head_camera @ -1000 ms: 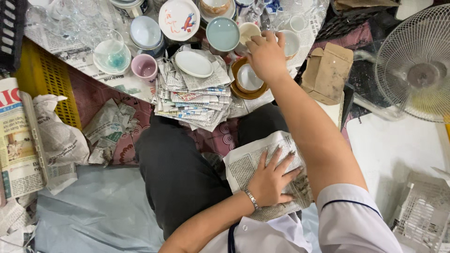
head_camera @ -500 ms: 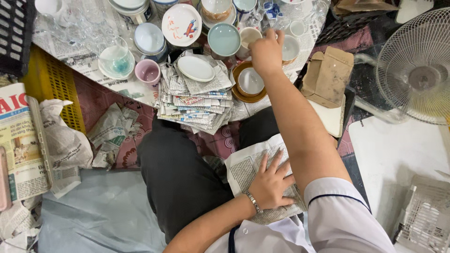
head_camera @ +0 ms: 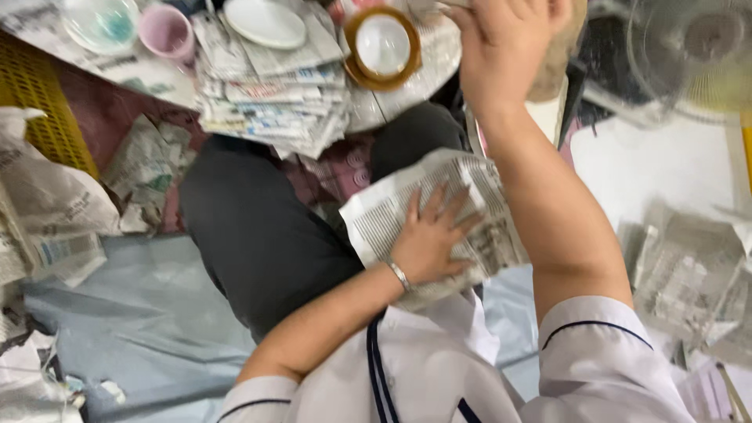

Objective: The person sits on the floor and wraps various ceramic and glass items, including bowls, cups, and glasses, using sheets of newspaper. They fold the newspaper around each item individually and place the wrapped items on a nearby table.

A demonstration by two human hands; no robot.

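Observation:
My left hand [head_camera: 427,239], a silver bracelet on its wrist, lies spread over a newspaper-wrapped bundle [head_camera: 376,215] and holds it down on my lap. My right hand [head_camera: 501,47] is raised at the top of the view, fingers curled, next to a brown-rimmed bowl with a white inside [head_camera: 382,45]. Whether it holds anything is hidden by the frame edge and blur. A thick stack of newspapers [head_camera: 270,102] lies left of the bowl with a white plate [head_camera: 265,19] on top.
A pink cup [head_camera: 166,33] and a pale green glass dish [head_camera: 102,23] stand at the top left. A yellow crate [head_camera: 39,102] and crumpled newspaper [head_camera: 55,204] lie left. A fan [head_camera: 697,47] stands top right, with more crumpled paper [head_camera: 689,282] below it. A blue sheet [head_camera: 117,329] covers the floor.
The view has tilted down and closer, so the dishes slid to the top edge. My right hand has pulled back from the far dishes. My left hand stays on the bundle.

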